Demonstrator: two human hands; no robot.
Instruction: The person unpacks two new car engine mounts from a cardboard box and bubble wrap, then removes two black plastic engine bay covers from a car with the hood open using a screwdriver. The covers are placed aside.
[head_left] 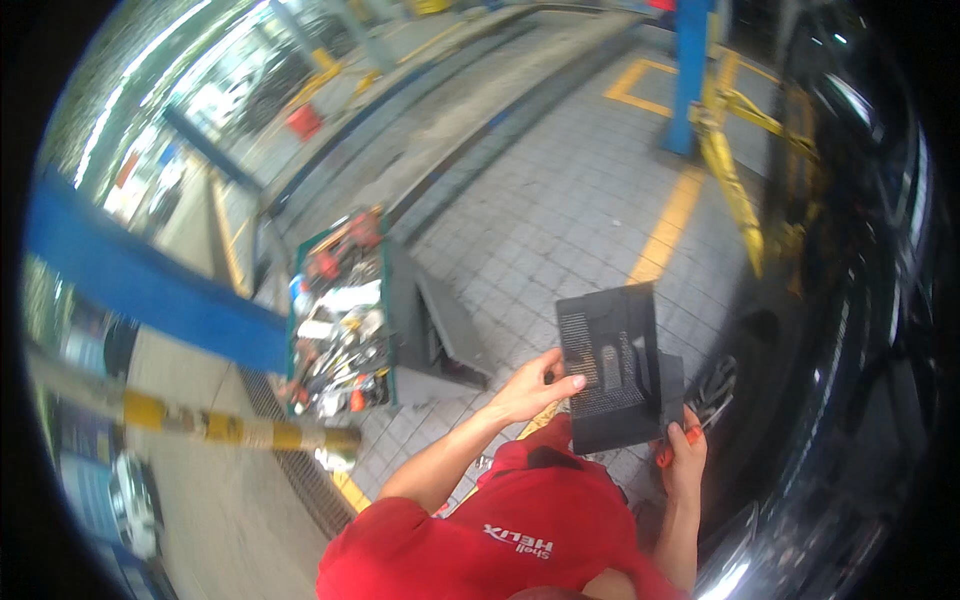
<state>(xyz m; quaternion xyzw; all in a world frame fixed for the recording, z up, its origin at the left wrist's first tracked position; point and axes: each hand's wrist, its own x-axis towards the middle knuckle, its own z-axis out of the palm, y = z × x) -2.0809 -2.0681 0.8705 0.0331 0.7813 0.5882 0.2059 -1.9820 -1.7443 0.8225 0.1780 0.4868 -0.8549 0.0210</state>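
A flat, black rectangular panel with a perforated or printed face and a smaller flap at its right side is held up in front of my body. My left hand grips its left edge, thumb on the face and fingers partly hidden behind. My right hand is closed at the panel's lower right corner. The same hand also holds an orange-handled tool; a shiny metal part shows beside the knuckles, but its exact kind is hard to make out.
Left of me stands a tool cart, its top tray heaped with mixed hand tools. A dark car lines the right side. Blue lift posts and a yellow lift arm rise from the tiled floor. A yellow-and-grey bar juts in at left.
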